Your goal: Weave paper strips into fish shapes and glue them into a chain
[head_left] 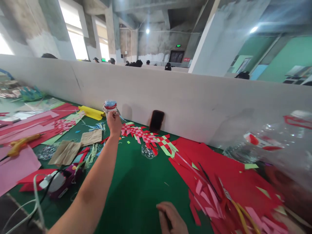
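Observation:
My left hand [114, 124] is stretched out towards the back of the table, its fingers closed at a small clear container [110, 104] with blue, white and red on it. The hand hides the container's lower part, and I cannot make out what the fingers grip. My right hand [172, 218] rests low at the front edge of view, fingers loosely bent with a gap between thumb and forefinger, nothing in it. Between the hands and the partition lie red-and-pink woven paper strips [148, 138] and a clear bag of small shiny pieces [149, 152].
A phone [156, 121] leans on the white partition [182, 97]. Scissors [235, 203] and pink strips lie on red paper [195, 152] at right, near large plastic bottles [265, 141]. At left are a glue gun [20, 144], brown paper pieces [65, 152] and a power strip [64, 182] with cables.

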Motion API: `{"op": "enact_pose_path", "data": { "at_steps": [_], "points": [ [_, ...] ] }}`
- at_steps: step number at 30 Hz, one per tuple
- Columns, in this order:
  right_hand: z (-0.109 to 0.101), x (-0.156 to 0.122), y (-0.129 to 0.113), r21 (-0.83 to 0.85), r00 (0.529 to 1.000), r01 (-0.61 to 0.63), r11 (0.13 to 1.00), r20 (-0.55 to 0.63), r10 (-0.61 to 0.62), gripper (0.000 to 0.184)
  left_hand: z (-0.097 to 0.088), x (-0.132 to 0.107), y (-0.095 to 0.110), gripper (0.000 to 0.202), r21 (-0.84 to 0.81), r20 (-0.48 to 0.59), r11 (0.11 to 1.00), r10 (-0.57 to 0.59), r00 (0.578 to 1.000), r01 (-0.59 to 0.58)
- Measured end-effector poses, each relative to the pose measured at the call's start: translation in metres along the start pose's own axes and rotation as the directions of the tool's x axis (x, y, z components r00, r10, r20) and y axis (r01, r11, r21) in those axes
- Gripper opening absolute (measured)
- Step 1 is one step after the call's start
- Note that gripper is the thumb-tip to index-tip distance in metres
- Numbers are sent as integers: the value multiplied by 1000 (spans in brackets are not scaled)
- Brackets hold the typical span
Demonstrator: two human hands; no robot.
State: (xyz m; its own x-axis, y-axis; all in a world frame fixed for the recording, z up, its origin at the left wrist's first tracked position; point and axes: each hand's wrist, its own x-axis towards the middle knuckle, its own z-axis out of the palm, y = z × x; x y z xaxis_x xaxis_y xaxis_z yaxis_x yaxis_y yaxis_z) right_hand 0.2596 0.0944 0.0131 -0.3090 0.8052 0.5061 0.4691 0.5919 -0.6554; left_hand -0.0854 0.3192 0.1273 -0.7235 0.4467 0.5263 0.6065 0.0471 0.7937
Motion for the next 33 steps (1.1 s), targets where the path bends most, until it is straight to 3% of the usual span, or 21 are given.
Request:
{"op": "enact_pose_path", "data": {
  "at_steps": [7, 11, 13, 16, 19, 22, 25, 29, 33],
  "points": [
    [-11, 6, -23, 4, 991, -92, 996, 93, 91, 20, -95, -78, -46, 14, 62, 26, 987, -151, 988, 149],
    [-11, 0, -32, -19, 987, -92, 996, 133, 94, 24, -122, -99, -52, 50, 110, 23, 973, -206, 978, 203],
    [-17, 1, -38, -27, 984, -83, 996, 157, 86, 24, -125, -111, -45, 64, 117, 68, 976, -191, 979, 182],
    [-34, 16, -45, -87, 954, -6, 996, 299, 32, 31, -118, -139, -29, 63, 90, 229, 993, -91, 969, 72],
    [-53, 55, -38, -302, 921, 56, 951, 384, 68, 35, -105, -172, -15, 53, 24, 425, 999, 34, 904, -49],
    [-60, 110, -9, -447, 943, -11, 895, 293, 158, 36, -94, -198, -10, 45, -17, 566, 995, 95, 819, -103],
    [-52, 159, 31, -574, 947, -67, 816, 220, 233, 31, -88, -205, -14, 37, -43, 652, 991, 124, 748, -127],
    [-33, 195, 73, -685, 935, -77, 725, 203, 291, 35, -83, -200, -22, 34, -41, 681, 992, 116, 723, -120],
    [-19, 201, 95, -733, 915, -47, 679, 241, 323, 34, -80, -197, -23, 32, -31, 706, 990, 119, 698, -137]
  ]
}}
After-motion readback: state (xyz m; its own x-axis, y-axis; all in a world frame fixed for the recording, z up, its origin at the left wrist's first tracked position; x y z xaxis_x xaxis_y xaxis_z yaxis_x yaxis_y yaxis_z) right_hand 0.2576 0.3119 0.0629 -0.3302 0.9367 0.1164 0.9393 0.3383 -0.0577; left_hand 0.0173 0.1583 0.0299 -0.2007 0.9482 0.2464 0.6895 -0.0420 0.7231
